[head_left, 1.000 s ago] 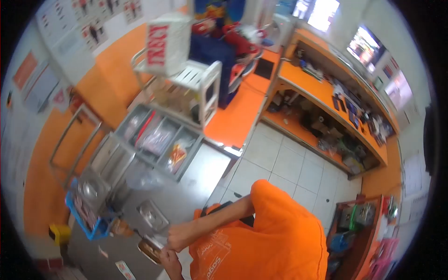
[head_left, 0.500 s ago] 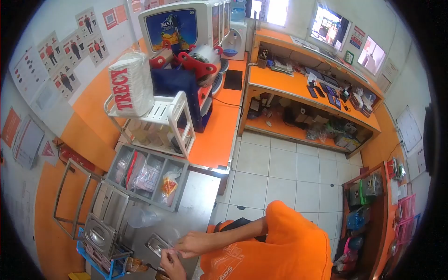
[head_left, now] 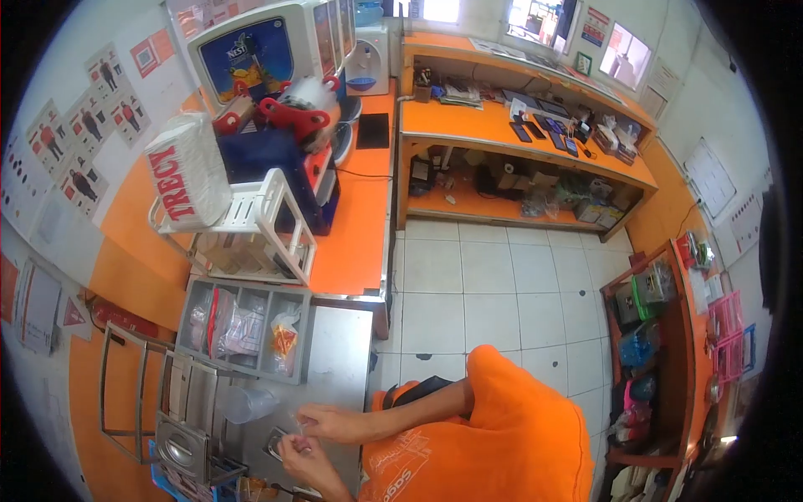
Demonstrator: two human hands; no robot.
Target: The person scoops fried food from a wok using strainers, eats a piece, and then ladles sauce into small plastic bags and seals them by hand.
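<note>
My right hand (head_left: 333, 423) reaches in from the orange sleeve over the metal table, its fingers closed at the tips. Just below it, my left hand (head_left: 306, 459) is also closed, its fingertips close to those of the right. Something small and clear seems to be between them, too small to name. Under and beside the hands lies a small metal tray or lid (head_left: 273, 443), partly covered by my left hand. A clear plastic cup (head_left: 248, 405) is to the left of my right hand.
A grey divided bin (head_left: 242, 374) with plastic packets stands beyond the cup. Metal containers (head_left: 186, 448) and a blue basket (head_left: 171, 483) are at the lower left. A white rack (head_left: 272, 219) stands on the orange counter (head_left: 355, 234). Shelves (head_left: 661, 335) are at the right.
The view has turned and shifted, so the room's furniture sits elsewhere in the picture. Both hands stay close together; the dark-handled brown object near them one second ago is now largely out of sight.
</note>
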